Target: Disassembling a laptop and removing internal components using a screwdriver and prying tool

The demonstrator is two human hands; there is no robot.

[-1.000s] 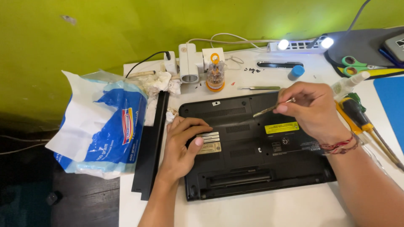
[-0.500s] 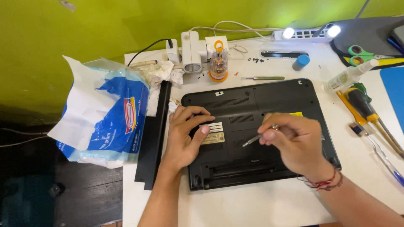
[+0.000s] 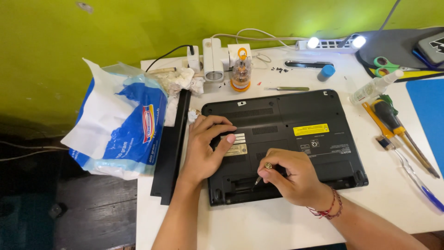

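Black laptop (image 3: 296,139), underside up, is lying at centre frame on a white table (image 3: 259,222); the left hand (image 3: 203,148) is pressing flat, fingers spread, while the right hand (image 3: 291,178) is pinching a small screwdriver (image 3: 262,173) at its lower edge.

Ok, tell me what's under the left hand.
The left hand lies flat on the upturned black laptop, thumb touching a pale label. Whatever the palm covers is hidden.
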